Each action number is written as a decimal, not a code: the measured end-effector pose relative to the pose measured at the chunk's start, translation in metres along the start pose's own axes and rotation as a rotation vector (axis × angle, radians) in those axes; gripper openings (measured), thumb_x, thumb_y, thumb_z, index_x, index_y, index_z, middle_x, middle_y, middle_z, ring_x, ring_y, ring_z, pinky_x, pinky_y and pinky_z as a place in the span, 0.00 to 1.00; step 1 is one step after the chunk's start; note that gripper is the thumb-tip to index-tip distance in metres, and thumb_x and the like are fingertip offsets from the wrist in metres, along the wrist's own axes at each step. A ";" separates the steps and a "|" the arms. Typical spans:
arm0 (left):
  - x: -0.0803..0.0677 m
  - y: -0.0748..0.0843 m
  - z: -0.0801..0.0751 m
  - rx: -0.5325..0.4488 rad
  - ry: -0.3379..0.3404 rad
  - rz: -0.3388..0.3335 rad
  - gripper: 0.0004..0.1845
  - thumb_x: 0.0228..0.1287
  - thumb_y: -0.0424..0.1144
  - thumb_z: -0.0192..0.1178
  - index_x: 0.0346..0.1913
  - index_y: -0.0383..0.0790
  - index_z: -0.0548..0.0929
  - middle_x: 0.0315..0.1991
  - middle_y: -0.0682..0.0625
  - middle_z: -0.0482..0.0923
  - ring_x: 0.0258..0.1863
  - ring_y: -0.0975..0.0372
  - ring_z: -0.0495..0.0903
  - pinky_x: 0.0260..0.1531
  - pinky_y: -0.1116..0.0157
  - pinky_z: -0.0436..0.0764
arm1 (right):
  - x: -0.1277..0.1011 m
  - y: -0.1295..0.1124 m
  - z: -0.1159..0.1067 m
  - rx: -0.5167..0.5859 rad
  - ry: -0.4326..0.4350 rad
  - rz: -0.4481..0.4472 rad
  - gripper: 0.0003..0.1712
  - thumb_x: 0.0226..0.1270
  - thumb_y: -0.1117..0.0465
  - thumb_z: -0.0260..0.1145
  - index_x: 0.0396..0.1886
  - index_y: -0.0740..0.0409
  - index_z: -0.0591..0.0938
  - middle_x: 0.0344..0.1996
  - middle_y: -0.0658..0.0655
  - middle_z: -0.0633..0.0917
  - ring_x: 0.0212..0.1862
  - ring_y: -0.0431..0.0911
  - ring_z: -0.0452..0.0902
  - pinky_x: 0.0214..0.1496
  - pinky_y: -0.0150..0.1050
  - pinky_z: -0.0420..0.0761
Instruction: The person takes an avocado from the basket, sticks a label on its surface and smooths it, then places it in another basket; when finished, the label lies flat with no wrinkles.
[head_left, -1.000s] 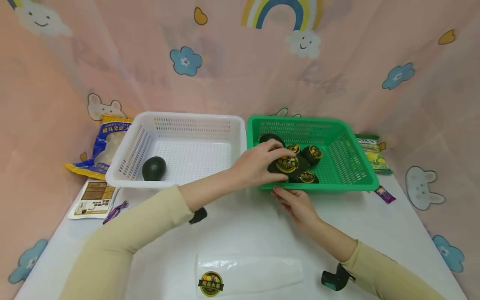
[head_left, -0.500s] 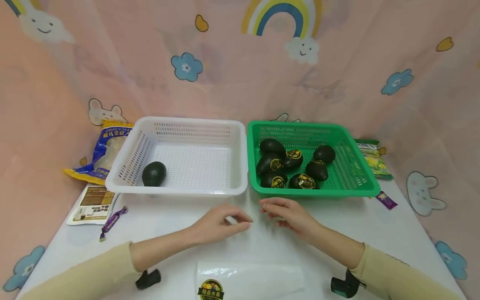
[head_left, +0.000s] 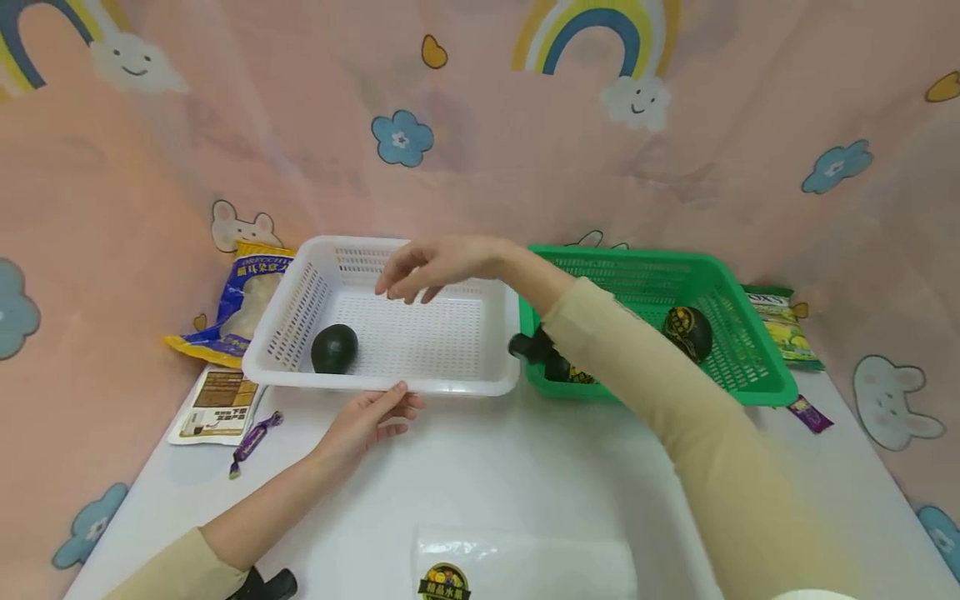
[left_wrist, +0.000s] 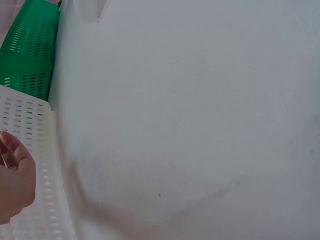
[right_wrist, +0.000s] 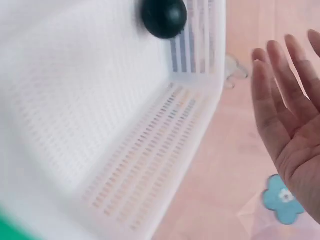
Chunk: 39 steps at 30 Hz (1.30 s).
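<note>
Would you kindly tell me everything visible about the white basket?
The white basket is a rectangular plastic tray with slotted walls and a perforated floor, standing upright on the white table, side by side with the green basket. One dark avocado lies in its front left corner. The left hand touches its front rim; the right hand hovers open above it.

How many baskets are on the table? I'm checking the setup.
2: a white basket at centre left, holding one avocado, and a green basket touching its right side, partly behind the right arm.
</note>
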<state>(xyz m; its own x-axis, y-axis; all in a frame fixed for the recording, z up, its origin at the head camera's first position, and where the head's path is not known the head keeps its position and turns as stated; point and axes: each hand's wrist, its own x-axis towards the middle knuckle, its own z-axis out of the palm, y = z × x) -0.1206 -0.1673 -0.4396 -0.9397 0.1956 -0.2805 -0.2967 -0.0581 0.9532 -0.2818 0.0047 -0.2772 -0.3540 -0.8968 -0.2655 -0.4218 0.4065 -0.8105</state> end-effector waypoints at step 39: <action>-0.001 0.002 -0.008 0.059 -0.068 0.003 0.21 0.73 0.52 0.53 0.45 0.35 0.85 0.41 0.53 0.84 0.42 0.62 0.78 0.47 0.62 0.79 | 0.149 0.044 0.075 0.056 -0.074 0.037 0.37 0.60 0.60 0.73 0.66 0.49 0.65 0.61 0.54 0.68 0.53 0.42 0.74 0.49 0.38 0.82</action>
<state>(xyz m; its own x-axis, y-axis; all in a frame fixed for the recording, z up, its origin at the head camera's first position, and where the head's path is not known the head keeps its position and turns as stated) -0.1212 -0.1754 -0.4385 -0.9263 0.2617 -0.2712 -0.2813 -0.0011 0.9596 -0.2903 -0.1241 -0.3914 -0.3050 -0.8925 -0.3322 -0.3613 0.4312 -0.8268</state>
